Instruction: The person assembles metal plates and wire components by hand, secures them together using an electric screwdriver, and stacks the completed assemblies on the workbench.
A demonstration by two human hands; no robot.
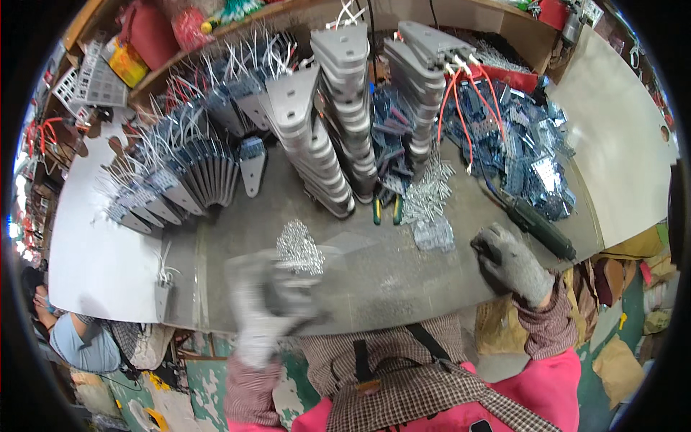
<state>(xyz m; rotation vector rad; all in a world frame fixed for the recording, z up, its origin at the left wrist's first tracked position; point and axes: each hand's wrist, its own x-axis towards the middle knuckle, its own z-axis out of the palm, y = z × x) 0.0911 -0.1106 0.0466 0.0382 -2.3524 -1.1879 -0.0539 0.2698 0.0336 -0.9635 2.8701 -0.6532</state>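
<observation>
My left hand [263,302], in a grey glove, is smeared by motion over the near left part of the grey work surface. Its fingers and anything in them cannot be made out. Just beyond it lies a heap of small shiny metal fasteners [299,247]. My right hand [515,263], also gloved, rests low at the right with its fingers curled inward; what they hold, if anything, is hidden. Beside it lies a dark green power screwdriver [536,227]. Between the hands and the stacks are longer screws [430,191], a small clear plastic bag [433,234] and yellow-and-green handled pliers [387,210].
Tall stacks of grey metal housings [344,93] stand at the back centre. Rows of housings with white wires [205,169] fill the left. Blue-filmed metal parts [533,155] lie piled at right. One wired housing [164,295] sits by the left edge. Another person's arm [79,327] shows far left.
</observation>
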